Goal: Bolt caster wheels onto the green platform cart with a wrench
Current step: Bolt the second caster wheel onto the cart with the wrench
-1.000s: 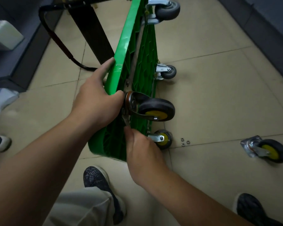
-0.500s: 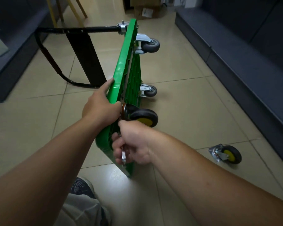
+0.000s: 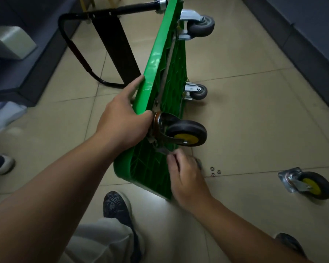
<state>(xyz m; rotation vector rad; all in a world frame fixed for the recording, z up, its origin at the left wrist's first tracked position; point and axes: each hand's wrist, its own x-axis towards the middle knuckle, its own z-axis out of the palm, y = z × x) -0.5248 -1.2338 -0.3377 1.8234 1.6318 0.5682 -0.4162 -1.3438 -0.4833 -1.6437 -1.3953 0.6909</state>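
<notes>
Green platform cart [image 3: 154, 61] stood tipped on its long edge on the tiled floor [image 3: 254, 120], ribbed underside facing right and black handle [image 3: 110, 11] reaching out to the left. Two grey casters [image 3: 199, 25] were already mounted at the far end. At the near end a yellow-hubbed caster [image 3: 186, 132] sat with its plate against the underside. The step in hand appeared to be tightening a bolt at the lower edge of that plate. A loose caster [image 3: 308, 184] lay on the floor well to the right, with three small rings [image 3: 215, 170], nuts or washers, between it and the cart. By that showing the job was past halfway, with one wheel left to mount.

The left hand [image 3: 122, 124] gripped the upper rim of the deck just beside the caster plate. Its thumb was hooked over onto the underside and its forefinger lay straight along the rim; the other fingers were hidden behind the deck. The right hand [image 3: 184, 177] was below the caster, its fingers [image 3: 171, 160] curled tight and blurred, pinching the end of a slim metal wrench [image 3: 162, 150]. The wrench head reached up towards the plate, but whether it sat on a nut could not be told. The next move would call for a short swing of the wrench in the cramped gap under the fork, the left hand bracing the deck against tipping.
</notes>
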